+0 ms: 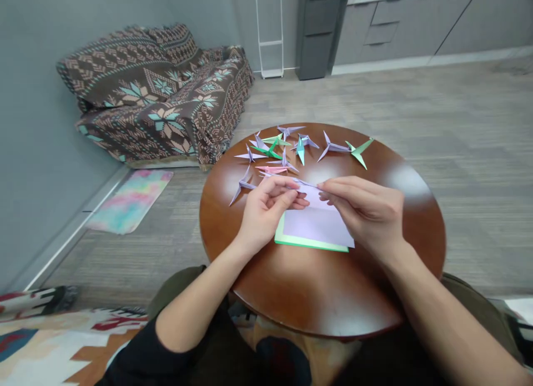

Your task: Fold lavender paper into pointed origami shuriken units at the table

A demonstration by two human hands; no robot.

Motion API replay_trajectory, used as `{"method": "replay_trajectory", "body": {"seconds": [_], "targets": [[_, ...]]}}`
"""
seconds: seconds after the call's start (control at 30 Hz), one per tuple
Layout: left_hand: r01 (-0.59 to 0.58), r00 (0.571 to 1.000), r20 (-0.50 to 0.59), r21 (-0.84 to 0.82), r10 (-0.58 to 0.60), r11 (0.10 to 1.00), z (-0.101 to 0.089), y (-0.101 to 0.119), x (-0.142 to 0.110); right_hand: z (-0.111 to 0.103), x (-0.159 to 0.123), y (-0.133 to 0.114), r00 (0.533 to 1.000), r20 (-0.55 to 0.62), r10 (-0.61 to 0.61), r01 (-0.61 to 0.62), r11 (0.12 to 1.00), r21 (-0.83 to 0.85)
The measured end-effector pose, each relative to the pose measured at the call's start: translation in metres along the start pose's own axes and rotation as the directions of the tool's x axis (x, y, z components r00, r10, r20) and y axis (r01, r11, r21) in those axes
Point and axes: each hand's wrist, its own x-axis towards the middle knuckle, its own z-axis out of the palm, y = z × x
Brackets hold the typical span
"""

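Observation:
A narrow folded piece of lavender paper (307, 183) is held up between my two hands over the table. My left hand (266, 208) pinches its left end between thumb and fingers. At the right end, my right hand (370, 211) grips it with the fingertips. Below the hands lies a lavender sheet (318, 226) on a stack of light green paper (306, 243). Beyond my left hand stand several folded paper cranes, among them a pink one (272, 170), a green one (271, 149) and a lavender one (243, 184).
The round brown wooden table (300, 280) stands in front of my knees. Farther right on it are a lavender crane (333, 146) and a light green crane (359, 151). A sofa with a patterned cover (166, 97) and a pastel mat (131, 200) are at the left.

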Motion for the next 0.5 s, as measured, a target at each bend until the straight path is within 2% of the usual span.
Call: {"method": "replay_trajectory", "body": {"seconds": [0.13,0.33,0.5], "targets": [[-0.057,0.995,-0.075,0.06,0.061,0.997,-0.004,-0.002,0.0,0.004,0.0,-0.004,0.998,0.018,0.059,-0.06,0.996,0.061],[-0.092,0.991,-0.087,0.155,0.106,0.984,-0.004,-0.003,-0.003,0.008,0.002,-0.009,0.99,0.082,0.111,-0.124,0.975,0.184],[-0.112,0.984,-0.114,0.207,0.138,0.972,-0.003,-0.002,-0.004,0.009,0.002,-0.012,0.983,0.09,0.162,-0.178,0.961,0.212]]}}
